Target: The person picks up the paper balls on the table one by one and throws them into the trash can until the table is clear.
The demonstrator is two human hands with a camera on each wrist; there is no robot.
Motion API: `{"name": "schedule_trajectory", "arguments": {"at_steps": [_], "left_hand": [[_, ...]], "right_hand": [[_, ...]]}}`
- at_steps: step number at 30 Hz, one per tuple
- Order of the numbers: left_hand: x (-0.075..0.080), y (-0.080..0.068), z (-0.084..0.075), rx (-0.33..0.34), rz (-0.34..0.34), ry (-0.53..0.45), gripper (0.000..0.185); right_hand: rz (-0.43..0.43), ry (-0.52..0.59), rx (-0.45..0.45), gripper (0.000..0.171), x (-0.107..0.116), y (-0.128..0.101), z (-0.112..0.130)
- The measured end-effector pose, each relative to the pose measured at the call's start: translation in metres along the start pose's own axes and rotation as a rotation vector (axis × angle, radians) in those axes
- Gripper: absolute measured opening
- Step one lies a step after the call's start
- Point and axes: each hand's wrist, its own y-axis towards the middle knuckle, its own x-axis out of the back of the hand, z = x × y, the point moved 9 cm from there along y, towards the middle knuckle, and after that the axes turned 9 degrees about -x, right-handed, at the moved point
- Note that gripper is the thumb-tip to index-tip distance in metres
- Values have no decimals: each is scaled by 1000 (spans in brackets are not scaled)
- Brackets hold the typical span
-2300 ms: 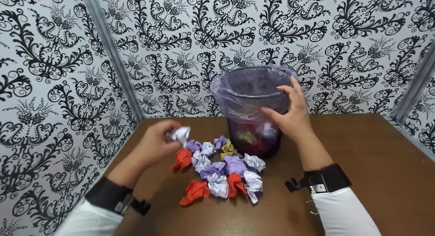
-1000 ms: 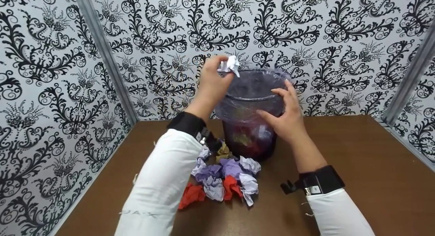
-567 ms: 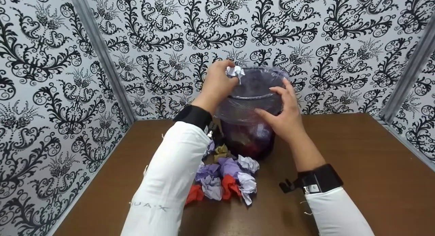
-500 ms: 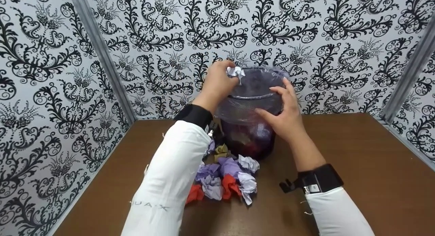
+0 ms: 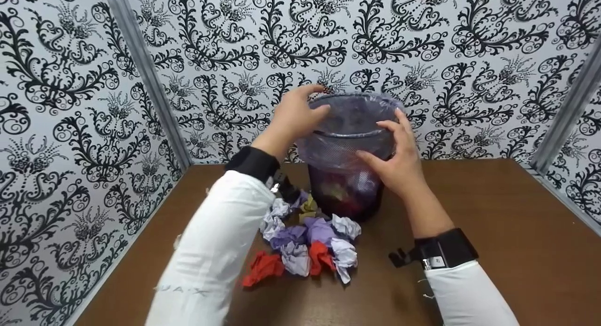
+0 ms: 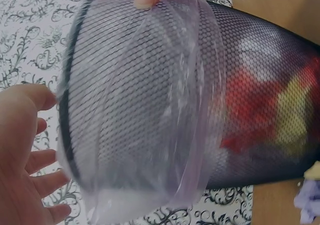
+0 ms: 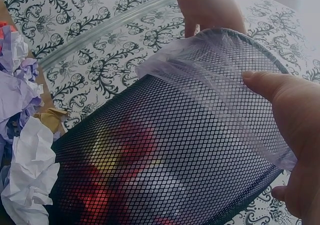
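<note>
A black mesh wastebasket (image 5: 345, 185), lined with a translucent purple plastic bag (image 5: 328, 152), stands on the brown table with crumpled red, yellow and pale paper showing through its mesh. At the left of its rim, my left hand (image 5: 296, 114) has its fingers and thumb spread apart, with nothing between them. My right hand (image 5: 401, 161) holds the basket's upper right side, thumb on the bag at the front and fingers curved at the rim. In front of the basket lie several crumpled paper balls, among them a purple one (image 5: 320, 230), a red one (image 5: 264, 267) and a white one (image 5: 345, 258).
A brown table (image 5: 493, 232) spreads around the basket. Black-and-white patterned walls (image 5: 225, 44) rise behind and to the left, with a grey strip (image 5: 145, 72) along the corner. A mustard paper ball (image 5: 308, 208) sits close against the basket's foot.
The left hand carried a white paper ball from the table up to the basket's mouth and let it go; its fingers are now spread. The right hand stayed on the basket.
</note>
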Motion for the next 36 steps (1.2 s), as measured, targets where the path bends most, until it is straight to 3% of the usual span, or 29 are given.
{"name": "schedule_trajectory", "arguments": {"at_steps": [4,8,11,14,21,27,32,36], "left_hand": [[18,-15,5,-43,-11,-3,51],[35,-32,14,-128,-29,43,49],[45,-47,27,-188,-39,85,48],[50,-65,50,-204,-24,131,48],[46,-106,118,-86,70,185,50],[26,-140,171,43,163,149,52],[2,-162,204,115,249,140,52],[-15,-174,220,131,278,101,53]], "right_hand": [[9,6,-12,73,-1,0,-2],[7,20,-10,72,0,1,-2],[6,43,-4,71,1,0,-2],[9,64,1,71,1,0,-2],[16,43,-11,73,0,1,-3],[20,43,-18,72,-2,0,-2],[23,36,-25,73,-2,-1,-3],[22,36,-21,72,-2,0,-2]]}}
